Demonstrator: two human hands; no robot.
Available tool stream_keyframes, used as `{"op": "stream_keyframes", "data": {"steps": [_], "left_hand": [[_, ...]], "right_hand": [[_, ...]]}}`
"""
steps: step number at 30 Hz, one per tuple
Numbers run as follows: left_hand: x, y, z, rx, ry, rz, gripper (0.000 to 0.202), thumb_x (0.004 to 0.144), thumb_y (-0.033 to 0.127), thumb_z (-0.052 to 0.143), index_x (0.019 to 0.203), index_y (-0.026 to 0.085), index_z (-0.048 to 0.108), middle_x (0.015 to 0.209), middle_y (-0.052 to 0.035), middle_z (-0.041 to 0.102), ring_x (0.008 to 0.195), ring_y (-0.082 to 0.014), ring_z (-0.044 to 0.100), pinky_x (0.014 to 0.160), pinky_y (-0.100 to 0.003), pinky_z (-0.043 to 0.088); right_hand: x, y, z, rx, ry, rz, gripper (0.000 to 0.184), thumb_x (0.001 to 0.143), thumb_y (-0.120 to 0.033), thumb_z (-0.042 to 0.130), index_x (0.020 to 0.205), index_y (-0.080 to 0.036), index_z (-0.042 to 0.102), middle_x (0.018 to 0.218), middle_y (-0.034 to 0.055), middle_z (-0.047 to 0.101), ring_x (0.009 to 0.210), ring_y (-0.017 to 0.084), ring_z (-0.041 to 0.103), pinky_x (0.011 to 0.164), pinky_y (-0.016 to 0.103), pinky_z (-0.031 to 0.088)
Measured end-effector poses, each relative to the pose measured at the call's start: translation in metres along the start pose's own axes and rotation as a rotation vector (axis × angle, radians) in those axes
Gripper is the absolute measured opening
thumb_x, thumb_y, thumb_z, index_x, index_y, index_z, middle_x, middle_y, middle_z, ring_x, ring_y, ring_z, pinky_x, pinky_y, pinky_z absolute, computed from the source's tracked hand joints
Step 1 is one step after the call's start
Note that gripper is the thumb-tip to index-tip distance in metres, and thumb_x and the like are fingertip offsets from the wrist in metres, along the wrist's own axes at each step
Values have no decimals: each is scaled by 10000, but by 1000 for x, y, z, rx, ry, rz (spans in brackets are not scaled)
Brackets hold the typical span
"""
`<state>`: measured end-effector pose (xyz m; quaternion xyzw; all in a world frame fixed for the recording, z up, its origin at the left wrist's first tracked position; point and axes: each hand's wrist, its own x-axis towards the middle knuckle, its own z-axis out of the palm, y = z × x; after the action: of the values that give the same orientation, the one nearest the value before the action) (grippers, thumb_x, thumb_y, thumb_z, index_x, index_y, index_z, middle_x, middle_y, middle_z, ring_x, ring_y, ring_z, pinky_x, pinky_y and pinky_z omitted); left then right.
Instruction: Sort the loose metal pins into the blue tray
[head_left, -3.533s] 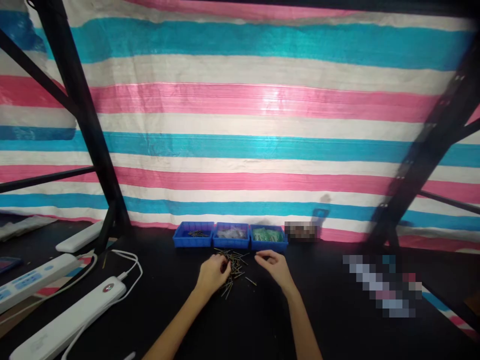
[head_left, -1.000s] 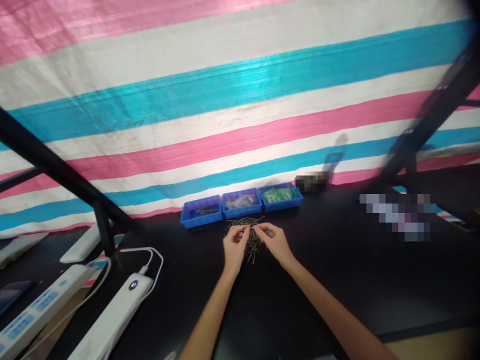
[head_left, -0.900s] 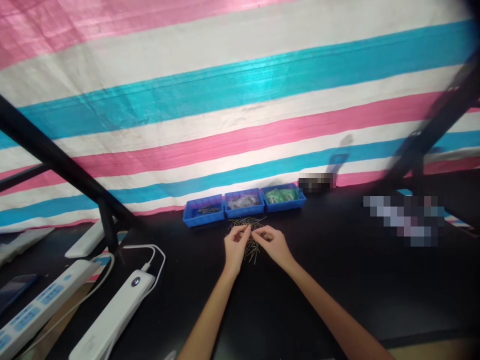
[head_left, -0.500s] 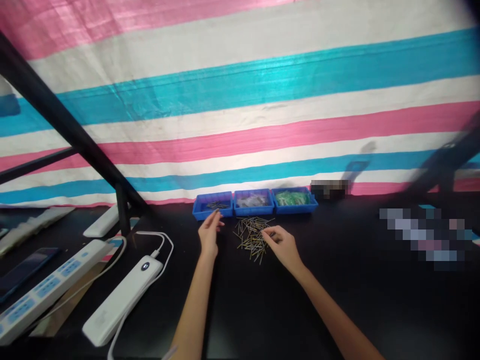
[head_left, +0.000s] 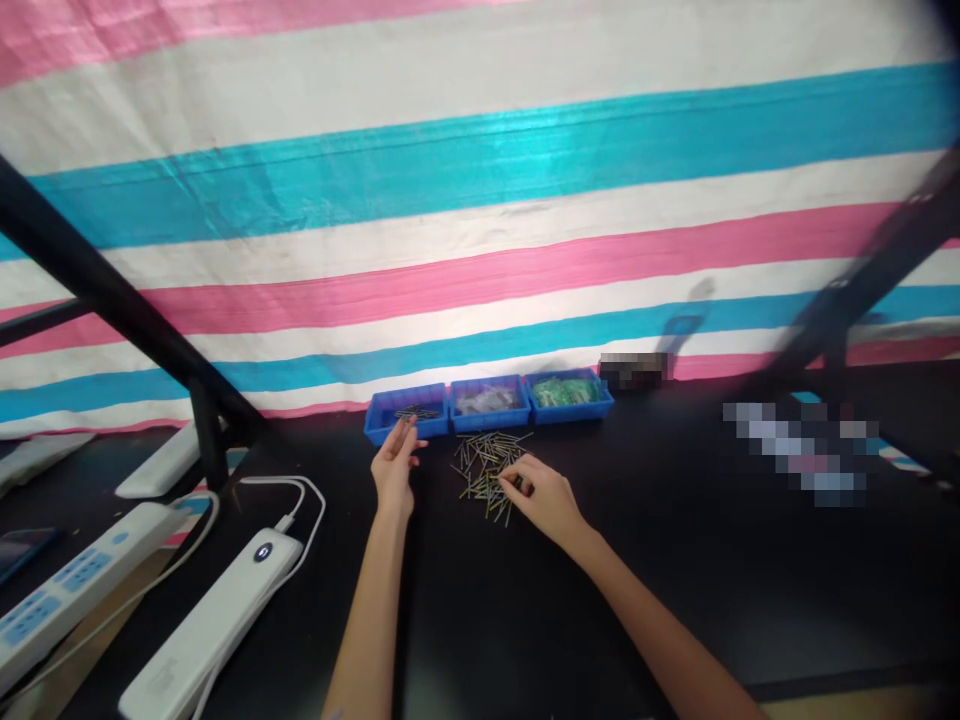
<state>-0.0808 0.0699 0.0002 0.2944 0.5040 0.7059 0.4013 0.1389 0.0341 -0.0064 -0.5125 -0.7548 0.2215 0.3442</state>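
The left hand (head_left: 394, 475) is held at the front edge of the left tray (head_left: 438, 424), its fingers loosely extended; whether anything is gripped between the fingertips cannot be made out. The right hand (head_left: 546, 495) is lowered to the near right side of a heap of thin metal rods (head_left: 484, 465), with thumb and forefinger brought together; whether a rod is pinched there is too small to be seen.

The heap is spread loosely on the table (head_left: 480, 620), just in front of the trays. A smaller bunch of rods (head_left: 420, 412) is contained in the left tray. From this, the work is judged to be well short of finished, since far more rods are left on the table than are held in the tray.

The rods are straight and slender, with dull grey and yellowish tones, and are crossed at all angles. The trays are of blue plastic, shallow and rectangular. Crinkled see-through packets (head_left: 486, 400) are held in the middle tray (head_left: 491, 421), and green-tinted packets (head_left: 566, 391) in the right tray (head_left: 574, 411). The table is smooth and black. Farther left, a rounded white power bank (head_left: 210, 625) is laid beside a long power strip (head_left: 82, 575). Behind everything, a creased, shiny striped sheet (head_left: 480, 240) is hung.
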Motion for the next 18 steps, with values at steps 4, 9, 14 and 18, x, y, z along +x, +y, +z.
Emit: {"op": "stream_keyframes", "data": {"steps": [4,9,14,18], "left_hand": [[-2,1,4,-12,-94,41,548,657,197,709,1179,230,545,1314,-117,452,684,-100,630,389,-126,338],[-6,5,9,-14,-141,18,635,656,198,710,1246,225,478,1412,-138,286,882,-221,630,400,-143,346],[-10,11,12,17,-232,10,641,670,276,686,1262,209,451,1380,-151,345,854,-203,624,407,-150,348],[-18,7,13,345,-391,80,385,733,401,588,1037,168,624,981,-96,650,650,-141,583,437,-182,352]], "right_hand": [[-1,1,0,-9,-12,-8,137,808,-292,517,772,-243,639,819,-27,614,536,87,535,546,208,372],[-1,0,-1,-39,-17,-10,125,799,-284,523,790,-248,643,829,-36,603,517,69,516,511,205,336],[0,-1,-7,-110,18,8,197,743,-373,583,893,-259,642,911,-14,570,579,85,521,506,207,336],[1,4,-14,-191,-4,87,542,607,-486,684,1098,-295,559,1072,18,498,743,147,550,542,226,366]]}}
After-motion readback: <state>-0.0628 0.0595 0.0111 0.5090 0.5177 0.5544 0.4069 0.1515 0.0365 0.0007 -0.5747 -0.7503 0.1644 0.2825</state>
